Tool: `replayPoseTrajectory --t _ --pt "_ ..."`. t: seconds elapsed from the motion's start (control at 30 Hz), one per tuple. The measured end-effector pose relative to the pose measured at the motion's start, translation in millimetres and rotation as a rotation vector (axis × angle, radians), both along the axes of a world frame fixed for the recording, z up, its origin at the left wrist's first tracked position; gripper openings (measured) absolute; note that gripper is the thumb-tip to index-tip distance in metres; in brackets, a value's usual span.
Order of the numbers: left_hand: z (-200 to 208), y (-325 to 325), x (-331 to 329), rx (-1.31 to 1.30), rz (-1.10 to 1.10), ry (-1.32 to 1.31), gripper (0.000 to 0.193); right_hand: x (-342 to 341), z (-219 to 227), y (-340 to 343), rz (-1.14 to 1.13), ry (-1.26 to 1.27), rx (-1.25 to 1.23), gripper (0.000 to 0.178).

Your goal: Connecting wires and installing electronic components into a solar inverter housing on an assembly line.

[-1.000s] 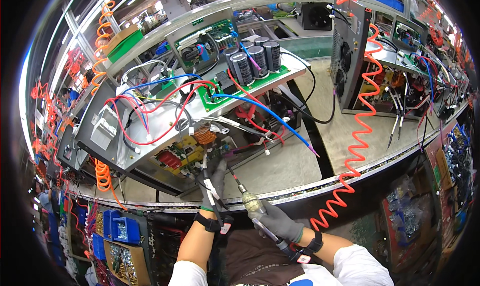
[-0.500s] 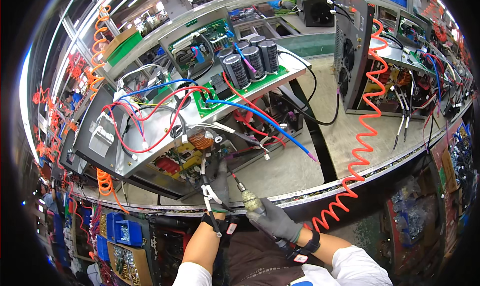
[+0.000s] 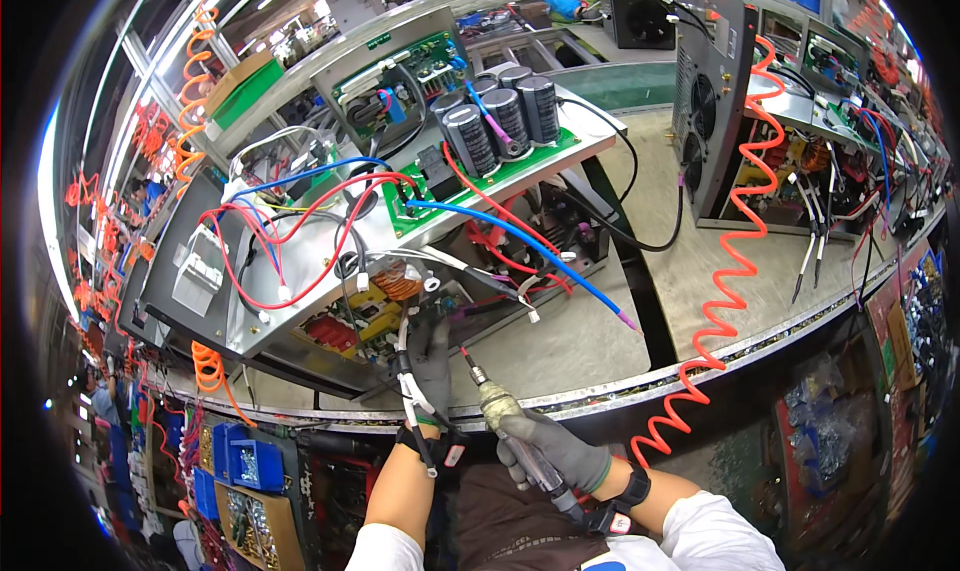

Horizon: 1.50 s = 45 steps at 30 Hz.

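Observation:
My right hand [image 3: 570, 449], in a grey glove, is wrapped round a power screwdriver [image 3: 500, 408] with a worn yellowish front. Its thin bit points up and left, toward the open side of a metal equipment chassis [image 3: 300, 321]. My left hand [image 3: 432, 366], also gloved, reaches to that opening beside a copper coil [image 3: 398, 285]; its fingertips are lost in shadow, so I cannot tell what they touch. White and black cables [image 3: 410, 386] hang over the left wrist. On top of the chassis, a green circuit board [image 3: 545, 156] carries several large black capacitors [image 3: 470, 141] and loose red and blue wires.
A coiled orange air hose [image 3: 725, 316] hangs right of the chassis. Beyond it stands another unit with a fan panel [image 3: 705, 106]. The bench's metal edge [image 3: 570, 406] runs before me. Blue bins [image 3: 255, 463] and a cardboard box [image 3: 250, 531] of fasteners sit lower left.
My right hand has turned slightly and its wrist has shifted right, showing more of the screwdriver body. The left hand has moved a little to the left.

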<state>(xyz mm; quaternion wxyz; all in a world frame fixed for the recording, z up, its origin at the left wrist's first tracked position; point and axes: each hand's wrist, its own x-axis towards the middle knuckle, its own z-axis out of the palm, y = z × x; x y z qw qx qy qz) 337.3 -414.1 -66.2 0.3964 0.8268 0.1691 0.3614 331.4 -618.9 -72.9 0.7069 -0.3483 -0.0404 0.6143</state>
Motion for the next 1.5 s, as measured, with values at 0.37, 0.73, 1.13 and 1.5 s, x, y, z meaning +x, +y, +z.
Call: replayPoseTrajectory --t 0.37,0.73,1.13,1.5 --pt "-6 14 0 0.185 -0.005 -0.124 0.036 -11 10 8 0.028 0.056 -0.027 0.037" --pt "-14 31 4 0.622 0.131 0.020 0.024 -15 18 10 0.000 0.031 -0.112 0.036" --pt "-15 32 7 0.681 0.146 -0.041 0.025 -18 14 13 -0.010 0.079 -0.064 0.034" --pt "-16 29 8 0.633 0.162 -0.042 0.021 -18 19 17 -0.005 0.061 -0.061 0.041"
